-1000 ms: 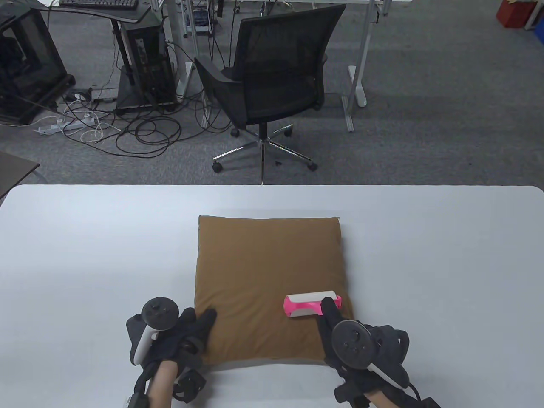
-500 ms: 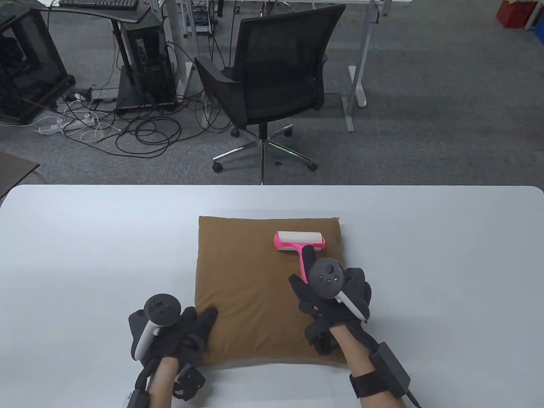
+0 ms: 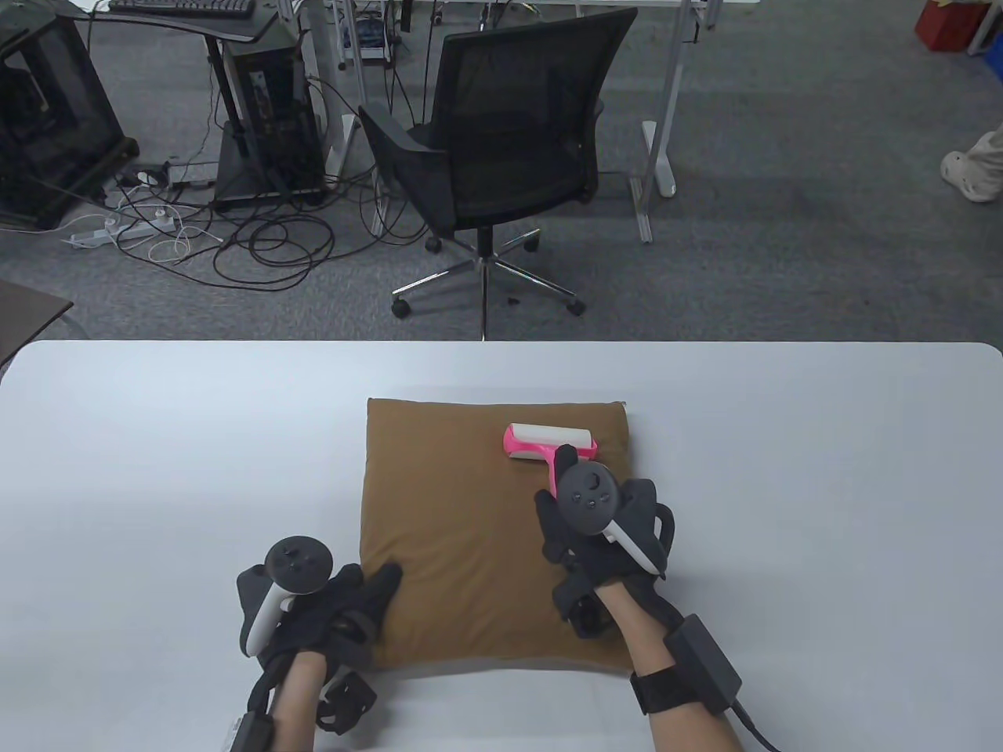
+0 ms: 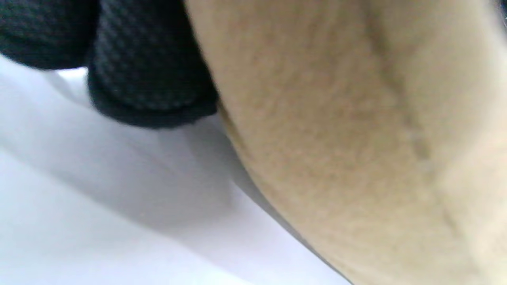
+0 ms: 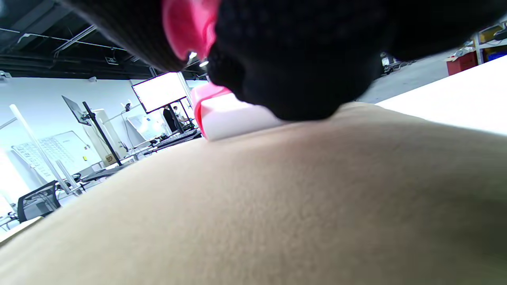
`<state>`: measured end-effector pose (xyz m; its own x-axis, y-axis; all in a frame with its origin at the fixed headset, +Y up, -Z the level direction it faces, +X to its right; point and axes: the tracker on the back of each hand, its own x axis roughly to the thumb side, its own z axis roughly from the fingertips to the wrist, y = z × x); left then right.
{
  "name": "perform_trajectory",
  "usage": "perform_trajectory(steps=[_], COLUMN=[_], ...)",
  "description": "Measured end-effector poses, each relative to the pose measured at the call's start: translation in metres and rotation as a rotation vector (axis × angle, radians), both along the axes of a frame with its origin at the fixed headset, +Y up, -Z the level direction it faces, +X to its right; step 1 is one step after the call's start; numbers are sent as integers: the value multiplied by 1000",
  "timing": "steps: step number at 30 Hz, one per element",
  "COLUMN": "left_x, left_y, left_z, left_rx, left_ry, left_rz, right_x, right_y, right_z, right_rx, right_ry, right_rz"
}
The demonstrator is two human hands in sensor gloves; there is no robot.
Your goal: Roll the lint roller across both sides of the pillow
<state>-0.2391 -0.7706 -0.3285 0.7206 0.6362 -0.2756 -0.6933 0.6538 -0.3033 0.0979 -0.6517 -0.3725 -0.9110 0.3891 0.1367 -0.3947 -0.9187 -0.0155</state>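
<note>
- Brown fabric is filling the middle of the white table (image 3: 157,439): the pillow (image 3: 470,533) is lying flat there.
- The right hand (image 3: 603,533) is gripping the pink handle of the lint roller (image 3: 548,442), fingers curled round it, and the white roll is sitting on the pillow's far right part.
- The left hand (image 3: 329,611) is resting at the pillow's near left corner, fingers lying on the fabric; whether they are pinching it, I cannot tell.
- A black office chair (image 3: 501,149) is standing beyond the table.
</note>
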Motion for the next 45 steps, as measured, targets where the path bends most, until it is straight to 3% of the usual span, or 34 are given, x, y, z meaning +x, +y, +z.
perform_trajectory(steps=[5, 19, 25, 28, 30, 33, 35, 39, 45], left_x=[-1, -4, -4, 0, 7, 23, 34, 60, 74], left_y=[0, 0, 16, 40, 56, 79, 89, 87, 69], left_z=[0, 9, 19, 22, 26, 36, 42, 48, 43], left_rx=[-6, 24, 93, 218, 321, 517, 564, 478, 341], left_ry=[0, 22, 45, 22, -3, -54, -161, -309, -377], left_rz=[17, 14, -74, -288, -330, -158, 51, 426, 629], right_x=[11, 24, 41, 52, 52, 44, 34, 3, -43], right_y=[12, 27, 31, 30, 29, 30, 29, 25, 16], right_z=[25, 122, 129, 120, 116, 108, 103, 100, 104], right_rx=[3, 54, 58, 191, 261, 323, 319, 299, 251], right_ry=[33, 182, 177, 97, 63, 42, 64, 159, 284], right_rz=[-33, 108, 12, -118, -194, -263, -293, -342, -381])
